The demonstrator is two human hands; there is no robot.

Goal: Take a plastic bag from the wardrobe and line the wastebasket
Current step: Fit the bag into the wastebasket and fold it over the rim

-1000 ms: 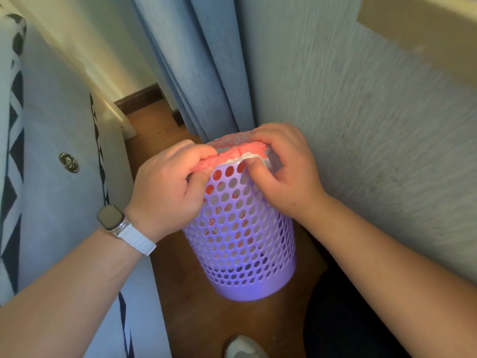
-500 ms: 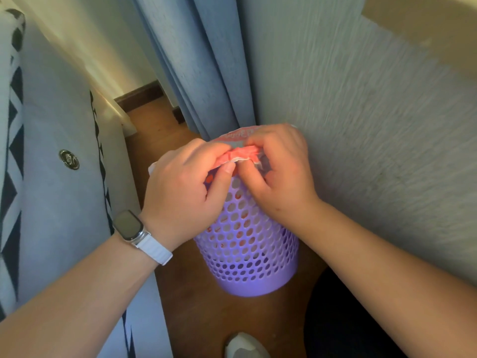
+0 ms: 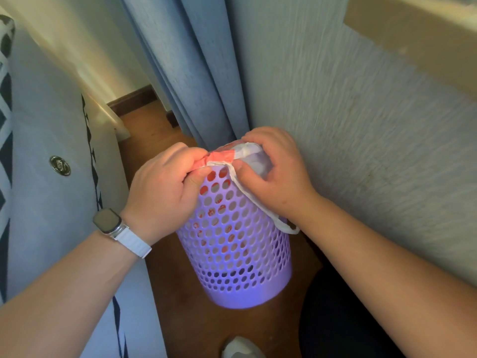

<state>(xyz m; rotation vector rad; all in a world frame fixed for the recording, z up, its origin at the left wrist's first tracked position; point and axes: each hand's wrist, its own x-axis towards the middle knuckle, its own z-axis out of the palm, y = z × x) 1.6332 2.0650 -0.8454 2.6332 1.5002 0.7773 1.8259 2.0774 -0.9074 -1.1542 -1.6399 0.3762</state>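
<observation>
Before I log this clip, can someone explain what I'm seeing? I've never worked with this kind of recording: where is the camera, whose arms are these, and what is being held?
There is no machine here. A person wears one wide-angle camera on the head, looking forward and down, so the two bare arms coming in from the bottom of the picture are the wearer's own.

A purple perforated wastebasket stands on a wooden floor, between a patterned grey upholstered surface on the left and a pale textured wall on the right, with blue curtains behind it.

Both hands hold a red-and-white plastic bag at the basket's rim. The left hand, with a smartwatch on its wrist, pinches the red edge. The right hand grips the white part, and a white bag handle hangs down the outside. Red print shows through the holes, so the bag is already inside.
</observation>
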